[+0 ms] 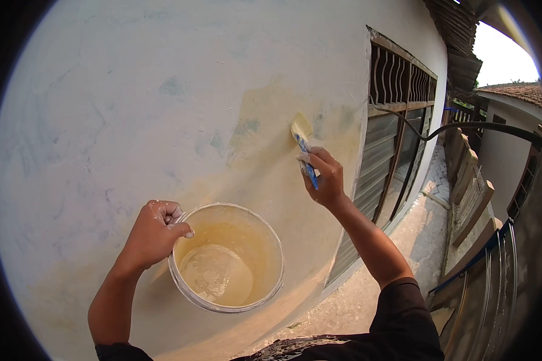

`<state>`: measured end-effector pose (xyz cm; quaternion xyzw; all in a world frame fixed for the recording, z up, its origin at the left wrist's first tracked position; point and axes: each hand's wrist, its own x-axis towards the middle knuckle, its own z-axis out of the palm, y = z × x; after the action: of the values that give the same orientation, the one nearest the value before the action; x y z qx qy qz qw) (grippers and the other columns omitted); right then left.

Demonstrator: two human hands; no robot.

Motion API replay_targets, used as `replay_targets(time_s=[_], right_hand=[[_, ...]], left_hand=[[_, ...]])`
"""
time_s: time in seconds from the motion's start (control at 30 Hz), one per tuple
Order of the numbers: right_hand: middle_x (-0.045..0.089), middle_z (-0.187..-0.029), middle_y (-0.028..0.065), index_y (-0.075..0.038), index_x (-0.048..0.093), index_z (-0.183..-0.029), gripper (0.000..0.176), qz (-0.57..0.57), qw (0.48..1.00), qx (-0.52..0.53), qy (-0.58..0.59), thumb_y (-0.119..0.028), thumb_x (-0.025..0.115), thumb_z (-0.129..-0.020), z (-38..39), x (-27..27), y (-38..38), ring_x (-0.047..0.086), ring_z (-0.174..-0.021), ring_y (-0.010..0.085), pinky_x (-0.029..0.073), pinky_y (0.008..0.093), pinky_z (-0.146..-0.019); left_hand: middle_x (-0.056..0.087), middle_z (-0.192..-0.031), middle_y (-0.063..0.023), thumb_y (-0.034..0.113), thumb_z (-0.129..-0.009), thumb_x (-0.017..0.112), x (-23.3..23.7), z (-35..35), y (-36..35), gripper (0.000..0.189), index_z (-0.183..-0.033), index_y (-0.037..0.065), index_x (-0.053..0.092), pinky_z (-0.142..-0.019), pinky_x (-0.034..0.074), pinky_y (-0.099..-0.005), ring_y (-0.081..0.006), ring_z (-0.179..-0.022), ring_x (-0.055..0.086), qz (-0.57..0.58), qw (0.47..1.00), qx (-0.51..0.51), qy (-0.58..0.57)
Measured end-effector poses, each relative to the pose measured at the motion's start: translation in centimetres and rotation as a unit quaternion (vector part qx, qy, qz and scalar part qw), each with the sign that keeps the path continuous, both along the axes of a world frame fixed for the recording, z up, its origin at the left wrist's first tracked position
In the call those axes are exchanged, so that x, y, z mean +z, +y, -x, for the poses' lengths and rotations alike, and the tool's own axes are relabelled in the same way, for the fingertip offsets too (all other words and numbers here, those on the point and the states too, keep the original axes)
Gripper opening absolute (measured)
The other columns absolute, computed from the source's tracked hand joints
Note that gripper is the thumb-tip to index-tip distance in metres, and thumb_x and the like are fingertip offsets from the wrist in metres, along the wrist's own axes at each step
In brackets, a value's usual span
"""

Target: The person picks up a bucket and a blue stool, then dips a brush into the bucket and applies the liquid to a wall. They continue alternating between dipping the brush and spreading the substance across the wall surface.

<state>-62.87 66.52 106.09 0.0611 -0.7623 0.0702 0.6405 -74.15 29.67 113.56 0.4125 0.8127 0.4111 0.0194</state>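
My left hand (156, 231) is closed on the rim of a round bucket (271, 240), its thumb over the edge. Cream-yellow paint (220, 275) lies in the bottom, and the inner walls are coated with it. My right hand (324, 175) grips the blue handle of a paintbrush (301, 141), bristles pointing up. Those bristles, loaded with cream paint, are against the wall (144, 132) or very near it. Around the brush the wall has a wet-looking cream patch (265, 120); elsewhere it is whitish with faint blue-green marks. White paint specks cover the fingers of both hands.
Right of the brush, a window (397, 132) has a wooden frame, metal bars and louvres. A dark cable (488, 125) crosses in front of it. A narrow walkway (418, 240) runs below, beside a low fence (473, 198) and a neighbouring building (503, 156).
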Motion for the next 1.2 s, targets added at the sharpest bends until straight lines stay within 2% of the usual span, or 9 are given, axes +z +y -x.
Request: replay_targets(time_s=[0.17,0.27,0.37,0.53,0.63,0.67,0.87,1.03,1.2], right_hand=[[0.074,-0.106,0.0185,-0.004,0.074,-0.103,0.024,0.019,0.96,0.218,-0.173,0.004,0.078,-0.08,-2.9,-1.8,-5.2,0.072,-0.096,0.0355,0.058,0.0367,-0.082],[0.075,-0.105,0.0176,-0.002,0.074,-0.103,0.024,0.099,0.948,0.26,-0.155,0.006,0.076,-0.081,-3.0,-0.1,-3.3,0.073,-0.095,0.0318,0.057,0.0346,-0.083],[0.077,-0.102,0.012,0.001,0.073,-0.107,0.022,0.166,0.961,0.207,-0.075,0.005,0.076,-0.085,-2.4,1.9,0.6,0.071,-0.095,0.015,0.056,0.0282,-0.083],[0.075,-0.102,0.0156,0.004,0.072,-0.107,0.021,0.057,0.98,0.004,0.191,0.009,0.069,-0.086,-1.4,6.5,5.8,0.073,-0.088,0.0197,0.057,0.0297,-0.077],[0.072,-0.104,0.0183,-0.002,0.072,-0.106,0.025,0.056,0.988,0.055,0.136,0.008,0.069,-0.083,2.2,5.4,4.0,0.072,-0.089,0.0339,0.058,0.0365,-0.077],[0.069,-0.108,0.0172,-0.005,0.071,-0.106,0.029,-0.007,0.997,-0.026,0.075,0.006,0.071,-0.08,2.5,4.2,1.5,0.071,-0.087,0.0353,0.058,0.0396,-0.073],[0.068,-0.11,0.0136,-0.008,0.069,-0.108,0.037,-0.182,0.972,0.13,-0.071,0.0,0.077,-0.074,3.2,-1.3,-8.1,0.071,-0.085,0.0302,0.059,0.0371,-0.066],[0.075,-0.101,0.018,0.0,0.07,-0.106,0.027,0.005,0.931,0.342,-0.123,0.008,0.075,-0.081,1.7,-0.1,-10.2,0.074,-0.091,0.0324,0.058,0.0356,-0.082],[0.077,-0.102,0.0122,0.003,0.073,-0.108,0.022,0.15,0.962,0.226,0.034,0.008,0.074,-0.087,2.2,2.9,-2.4,0.072,-0.094,0.0143,0.057,0.0274,-0.084]], left_hand=[[0.031,-0.059,0.001,0.005,-0.068,0.073,0.6,-0.5,-0.4,0.041,-0.064,0.005,0.033,-0.052,0.028,-0.0311,-0.0096,-0.057,0.029,0.016,1.0,-0.012,0.024],[0.031,-0.058,0.0011,0.005,-0.068,0.073,0.2,-0.8,-0.4,0.04,-0.064,0.005,0.034,-0.052,0.028,-0.0308,-0.0094,-0.057,0.03,0.013,0.999,-0.008,0.041],[0.033,-0.058,0.0012,0.005,-0.068,0.073,-0.3,-1.5,-1.1,0.038,-0.063,0.004,0.035,-0.052,0.028,-0.0308,-0.0093,-0.057,0.03,0.004,0.999,0.007,0.031],[0.034,-0.057,0.0016,0.004,-0.068,0.072,0.1,-1.7,-1.4,0.035,-0.063,0.004,0.037,-0.051,0.028,-0.0298,-0.0083,-0.056,0.031,-0.017,0.999,0.031,0.037],[0.034,-0.057,0.0018,0.003,-0.068,0.072,0.5,-1.8,-1.4,0.035,-0.063,0.004,0.038,-0.05,0.028,-0.0289,-0.0076,-0.055,0.031,-0.019,0.998,0.043,0.035],[0.034,-0.056,0.0019,0.003,-0.067,0.072,0.4,-1.9,-1.6,0.035,-0.062,0.004,0.038,-0.049,0.028,-0.0285,-0.0072,-0.055,0.031,-0.024,0.998,0.044,0.036],[0.033,-0.057,0.0021,0.003,-0.064,0.071,-0.3,-2.2,-5.9,0.033,-0.062,0.005,0.038,-0.05,0.027,-0.0287,-0.007,-0.055,0.031,-0.013,0.995,0.094,0.042],[0.031,-0.058,0.002,0.003,-0.063,0.07,-3.5,-3.2,-10.6,0.033,-0.063,0.005,0.037,-0.05,0.026,-0.0289,-0.0076,-0.056,0.03,-0.041,0.988,0.146,0.034],[0.03,-0.059,0.0017,0.002,-0.064,0.069,-4.8,-4.3,-12.5,0.034,-0.065,0.005,0.035,-0.05,0.025,-0.0292,-0.0075,-0.057,0.029,-0.069,0.976,0.192,0.077]])
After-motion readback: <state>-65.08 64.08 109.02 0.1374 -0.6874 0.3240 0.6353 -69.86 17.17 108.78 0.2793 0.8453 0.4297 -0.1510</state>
